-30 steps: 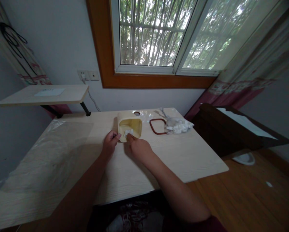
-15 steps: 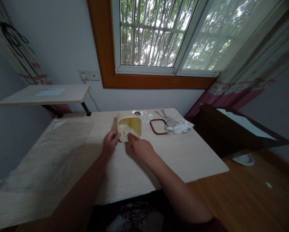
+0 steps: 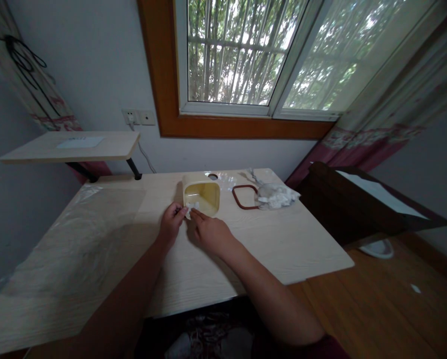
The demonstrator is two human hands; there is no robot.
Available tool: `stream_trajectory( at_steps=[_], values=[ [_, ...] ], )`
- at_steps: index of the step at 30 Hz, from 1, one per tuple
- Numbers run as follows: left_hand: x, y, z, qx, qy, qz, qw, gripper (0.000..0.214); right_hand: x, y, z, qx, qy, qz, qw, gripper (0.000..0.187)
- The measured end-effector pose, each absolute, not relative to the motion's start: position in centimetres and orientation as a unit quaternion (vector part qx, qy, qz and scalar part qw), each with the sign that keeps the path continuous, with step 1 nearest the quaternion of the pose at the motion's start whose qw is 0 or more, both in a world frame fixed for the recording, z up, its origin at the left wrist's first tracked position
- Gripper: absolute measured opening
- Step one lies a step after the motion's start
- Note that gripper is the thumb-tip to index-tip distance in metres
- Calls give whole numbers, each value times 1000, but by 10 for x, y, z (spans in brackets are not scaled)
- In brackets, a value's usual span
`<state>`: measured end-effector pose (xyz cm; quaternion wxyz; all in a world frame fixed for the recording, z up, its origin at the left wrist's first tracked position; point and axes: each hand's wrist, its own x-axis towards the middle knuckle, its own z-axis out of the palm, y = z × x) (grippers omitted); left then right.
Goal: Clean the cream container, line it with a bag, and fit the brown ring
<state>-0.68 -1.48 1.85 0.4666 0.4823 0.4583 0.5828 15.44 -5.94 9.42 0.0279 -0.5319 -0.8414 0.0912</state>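
Now, taking the pale yellow container (image 3: pixel 208 194) on the table (image 3: pixel 283 244) as the clock's centre, a clear plastic sheet (image 3: pixel 92 224) lies spread between eight and nine o'clock. At eight, the left hand (image 3: pixel 169 220) is closed, thumb and fingers seemingly pinching the container's rim. Right of it, in the seven o'clock corner, sits a crumpled white piece (image 3: pixel 192 205); half a second ago it was nearer six. The right hand (image 3: pixel 210 232), reaching in from between five and six, has slid left with it, fingertips together and just beside the left hand's. Whether they pinch the piece or only press it down, I cannot tell. That shift seems to bring the work from the middle of the near side into this corner. At three o'clock, apart from the container, lie a reddish-brown frame (image 3: pixel 246 186) and, just beyond, a crumpled plastic bag (image 3: pixel 278 196).
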Motion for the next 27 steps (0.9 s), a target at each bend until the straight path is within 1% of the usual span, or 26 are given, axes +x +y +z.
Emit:
stream_trajectory(
  at_steps=[2,5,12,14,23,27],
  values=[
    [-7,-15,18,486,458,581,465,34,154,-60,94,-522,-847,93,41,58],
    [-7,-14,19,486,459,578,468,34,158,-59,93,-524,-846,92,38,58],
    [-5,-14,20,485,460,586,458,33,171,-50,88,-587,-807,56,-17,56],
    [-5,-14,19,489,462,585,453,32,170,-50,86,-592,-804,49,-21,57],
    [-9,-13,14,481,451,586,471,34,154,-60,92,-531,-843,84,30,61],
    [-9,-12,13,483,450,585,471,33,153,-61,94,-529,-844,84,33,60]
  ],
)
